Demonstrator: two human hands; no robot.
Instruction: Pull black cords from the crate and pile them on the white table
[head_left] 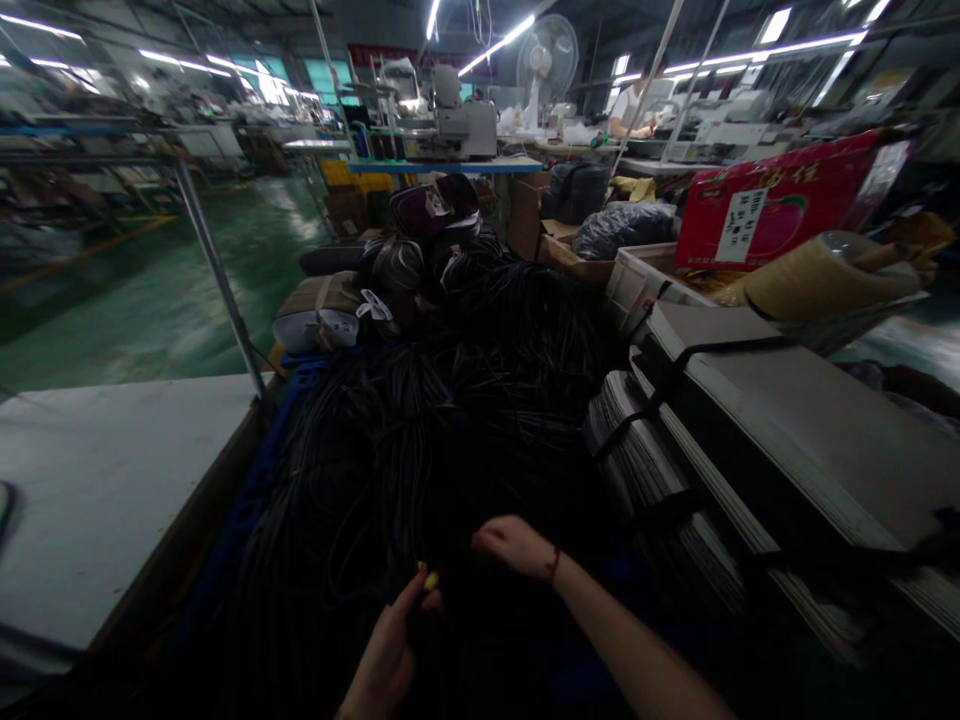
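A large heap of black cords or strips (405, 430) lies in front of me, bundled and looped. Low in the view, my left hand (401, 620) has its thumb and fingers pinched around a small yellow item (431, 580) over the dark heap. To its right is my right hand (517, 545), with a red band at the wrist; its fingers are curled together above the black material. What the right fingers hold, if anything, is too dark to make out. The two hands are apart.
Strapped stacks of flat boards (810, 400) stand at the right, beside a white crate (652, 275) and a red package (772, 205). Tied fabric bundles (322, 315) lie beyond the heap. At left are a white tabletop (112, 480) and a metal post (214, 260).
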